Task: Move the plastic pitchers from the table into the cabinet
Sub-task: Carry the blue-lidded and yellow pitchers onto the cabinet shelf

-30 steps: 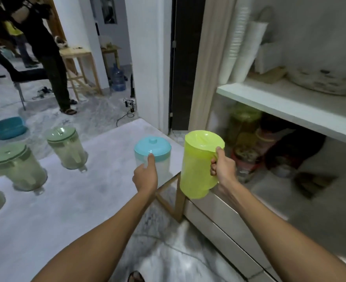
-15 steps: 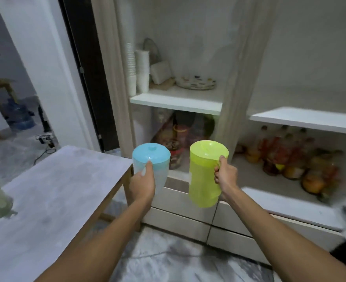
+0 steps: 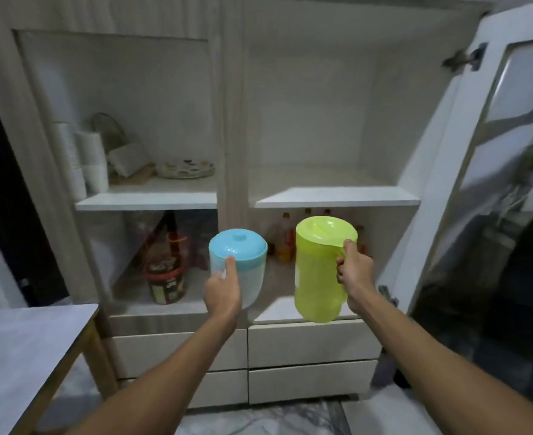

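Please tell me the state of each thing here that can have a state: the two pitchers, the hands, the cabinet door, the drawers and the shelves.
Blue-lidded pitcher: lid on, held in air.
Green pitcher: lid on, held in air by its handle.
Left hand: closed on blue-lidded pitcher.
Right hand: closed on green pitcher.
Cabinet door: open.
Drawers: shut.
Upper right shelf: bare.
Upper left shelf: holds a plate and stacked cups.

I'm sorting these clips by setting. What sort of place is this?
Probably a home kitchen or pantry: an open cabinet holds stacked cups, a plate and sauce bottles, with drawers below.
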